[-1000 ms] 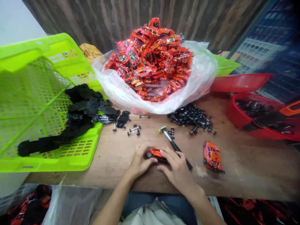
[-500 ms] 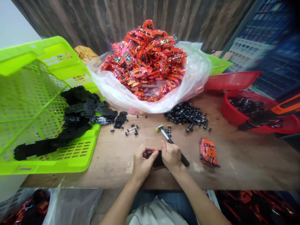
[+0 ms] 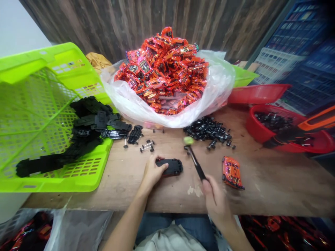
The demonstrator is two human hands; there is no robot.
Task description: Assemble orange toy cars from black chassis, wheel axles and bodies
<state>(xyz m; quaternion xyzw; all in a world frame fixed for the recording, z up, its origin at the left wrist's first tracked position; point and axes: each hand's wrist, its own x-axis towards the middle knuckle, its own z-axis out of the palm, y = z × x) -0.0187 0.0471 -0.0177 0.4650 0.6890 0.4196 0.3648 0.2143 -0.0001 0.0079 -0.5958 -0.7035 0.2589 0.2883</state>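
With its black underside up, a toy car lies on the wooden table. My left hand grips its left end, thumb on the underside. My right hand is closed round the black handle of a small hammer; its yellowish head is blurred and sits above the table, up and right of the car. To the right of that hand an orange toy car rests wheels down. Several loose wheel axles and a black chassis lie beyond my left hand.
A plastic bag heaped with orange car bodies stands at the back. A green crate with black chassis lies left. Right of centre is a pile of wheel axles. A red basin holds more, with an orange-black power tool across it.
My right hand has left the toy car, moved right and down, and taken up the hammer that lay under it. My left hand still holds the car, now shifted slightly left.
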